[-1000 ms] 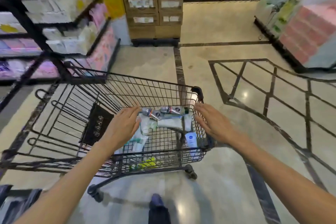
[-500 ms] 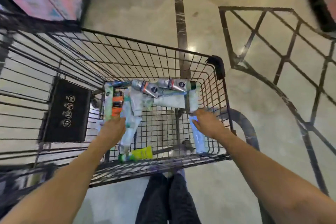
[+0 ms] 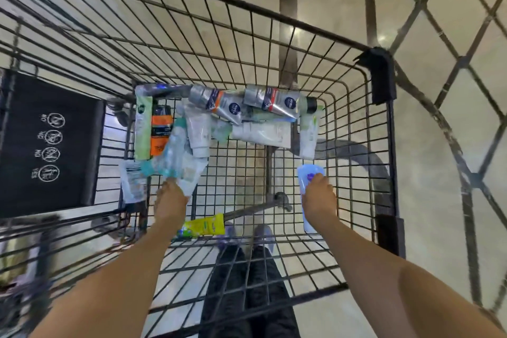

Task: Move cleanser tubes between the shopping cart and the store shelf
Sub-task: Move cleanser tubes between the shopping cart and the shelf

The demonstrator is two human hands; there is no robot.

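I look straight down into a black wire shopping cart [image 3: 367, 123]. Several cleanser tubes lie on its floor: silver and orange ones [image 3: 219, 104] along the far side, white ones [image 3: 260, 133] in the middle, a green and an orange one [image 3: 160, 129] at the left. My left hand [image 3: 170, 200] grips the near end of a teal and white tube [image 3: 175, 164]. My right hand [image 3: 319, 195] closes over a pale blue tube [image 3: 307, 175] at the right side of the cart floor. A yellow-green tube [image 3: 203, 225] lies near the cart's near wall.
A black child-seat flap with white symbols [image 3: 49, 145] stands at the cart's left. My dark trousers and shoes [image 3: 247, 269] show through the mesh below. Beige polished floor with dark inlaid lines [image 3: 439, 90] surrounds the cart.
My view has tilted down from the aisle into the cart. Both hands went from the cart's rim down to the floor and took hold of a tube each.
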